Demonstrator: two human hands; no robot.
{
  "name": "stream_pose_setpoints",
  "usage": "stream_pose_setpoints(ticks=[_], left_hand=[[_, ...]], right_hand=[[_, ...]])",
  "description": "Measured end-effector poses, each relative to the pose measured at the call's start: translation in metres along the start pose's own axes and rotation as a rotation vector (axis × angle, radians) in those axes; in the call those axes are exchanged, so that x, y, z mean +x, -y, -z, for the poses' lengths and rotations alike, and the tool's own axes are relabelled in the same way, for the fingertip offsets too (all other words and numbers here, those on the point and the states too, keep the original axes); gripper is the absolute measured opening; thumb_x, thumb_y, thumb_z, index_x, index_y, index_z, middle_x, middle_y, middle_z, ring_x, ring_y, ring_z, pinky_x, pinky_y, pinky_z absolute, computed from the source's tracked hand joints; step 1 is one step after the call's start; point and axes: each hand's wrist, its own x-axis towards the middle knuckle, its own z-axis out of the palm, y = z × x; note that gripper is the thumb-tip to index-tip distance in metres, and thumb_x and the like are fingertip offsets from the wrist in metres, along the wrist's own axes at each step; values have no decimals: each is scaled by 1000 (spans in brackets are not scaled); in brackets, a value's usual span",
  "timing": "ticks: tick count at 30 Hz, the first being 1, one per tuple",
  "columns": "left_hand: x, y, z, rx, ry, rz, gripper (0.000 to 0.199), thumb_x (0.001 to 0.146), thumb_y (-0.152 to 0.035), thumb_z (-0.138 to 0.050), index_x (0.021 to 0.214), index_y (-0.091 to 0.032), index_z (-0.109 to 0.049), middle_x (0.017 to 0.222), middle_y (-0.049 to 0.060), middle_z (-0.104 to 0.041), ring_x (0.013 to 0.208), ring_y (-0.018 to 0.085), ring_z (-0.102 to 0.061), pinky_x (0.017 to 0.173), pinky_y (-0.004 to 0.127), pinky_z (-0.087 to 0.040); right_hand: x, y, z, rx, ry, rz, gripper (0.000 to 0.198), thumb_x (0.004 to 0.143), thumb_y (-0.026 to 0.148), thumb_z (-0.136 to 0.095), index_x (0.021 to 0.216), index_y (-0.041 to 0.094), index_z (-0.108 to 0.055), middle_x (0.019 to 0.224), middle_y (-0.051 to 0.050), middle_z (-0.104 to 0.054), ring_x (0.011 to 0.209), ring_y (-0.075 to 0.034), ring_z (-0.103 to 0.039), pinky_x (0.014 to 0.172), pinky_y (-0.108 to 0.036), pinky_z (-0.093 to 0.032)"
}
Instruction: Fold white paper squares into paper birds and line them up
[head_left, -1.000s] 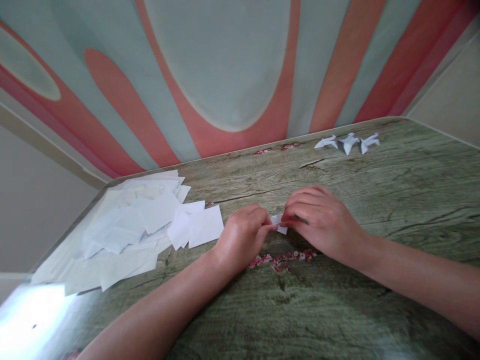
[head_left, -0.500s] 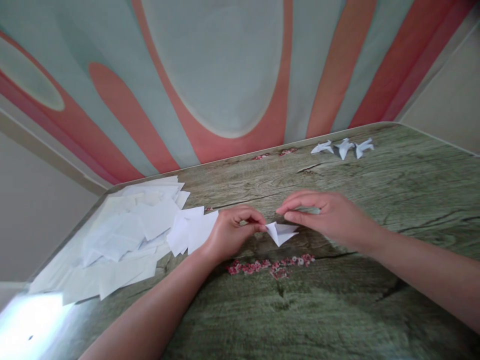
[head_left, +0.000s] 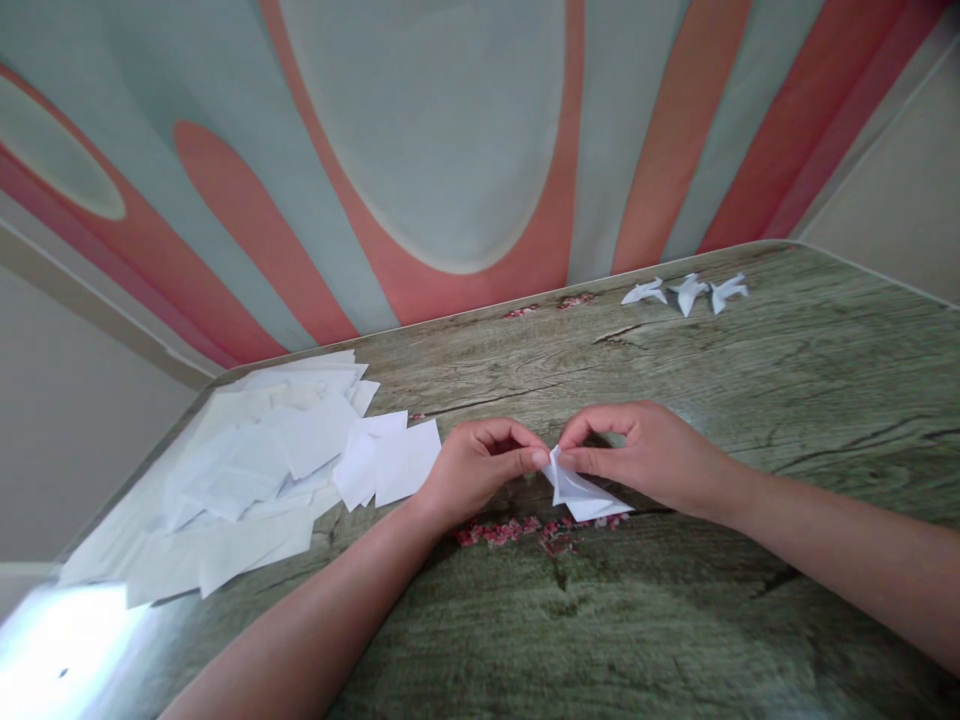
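Two bare hands meet over a folded piece of white paper near the middle of a wood-grain tabletop, the left hand pinching its upper tip between thumb and forefinger while the right hand grips the same end just beside it. The fingers hide part of that tip, and the paper's lower edge covers some of the pink blossom print on the surface. Close by the left hand, a few overlapping square white sheets lie partly behind it from this angle; whether hand and sheets touch cannot be told. Beyond them, a broad heap of loose white paper spreads across the table's left side, near a glaring bright patch at the corner. Three small folded paper figures sit in a row toward the far right edge, well apart from the hands, below a coral and grey-green patterned wall. Half a second earlier, the right hand hovers free of the paper; now it has closed on it, and the folded piece slants farther toward the viewer
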Motion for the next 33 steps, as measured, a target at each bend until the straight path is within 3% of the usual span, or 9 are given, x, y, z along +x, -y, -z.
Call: stream_pose_setpoints(ticks=[5, 10, 15, 20, 27, 30, 33], left_hand=[[0, 1, -4, -84, 20, 31, 26, 68, -35, -79, 74, -13, -67, 70, 1, -64, 63, 10, -56, 63, 23, -44], [-1, 1, -8, -56, 77, 35, 22, 73, -32, -75, 78, -13, -65, 72, 0, -62, 66, 10, -54, 63, 22, -43], [-2, -1, -6, 69, -17, -46, 13, 77, -25, -69, 77, -14, -63, 72, 0, -59, 68, 10, -53, 64, 21, -42], [0, 1, -3, 69, -47, -118, 13, 80, -26, -67, 79, -14, -61, 74, 1, -59, 69, 11, -53, 66, 23, -42], [0, 1, -4, 34, -10, -70, 17, 76, -30, -71, 79, -14, -64, 75, 1, -61, 69, 11, -54, 66, 23, -43], [2, 1, -1, -47, -28, -48, 19, 72, -29, -74, 76, -13, -65, 72, 0, -61, 66, 11, -53, 66, 23, -42], [5, 4, 3, -156, -68, -38, 20, 71, -29, -76, 76, -13, -64, 71, -1, -60, 65, 10, -53, 67, 23, -42]], right_hand=[[0, 2, 0, 33, 57, -22, 14, 81, 32, -63, 76, 22, -71, 74, 3, -70, 70, -14, -62, 64, -25, -42], [-1, 0, -1, 12, 87, 31, 12, 83, 27, -60, 78, 22, -70, 75, 3, -69, 73, -14, -60, 65, -25, -41], [4, -11, -4, 113, 149, -60, 24, 84, 41, -58, 78, 20, -69, 68, 2, -64, 63, -13, -54, 57, -25, -39], [7, -17, -4, 274, 234, -120, 26, 80, 44, -63, 84, 20, -71, 75, 0, -67, 65, -13, -55, 60, -25, -40], [5, -16, -5, 247, 219, -120, 22, 78, 41, -66, 77, 19, -70, 71, 1, -67, 63, -13, -56, 59, -25, -41], [6, -18, -6, 299, 186, -106, 22, 81, 40, -63, 86, 19, -69, 73, 0, -67, 63, -12, -56, 56, -24, -40], [7, -18, -5, 350, 144, -50, 17, 83, 33, -61, 93, 20, -67, 82, -1, -68, 71, -13, -59, 63, -25, -44]])
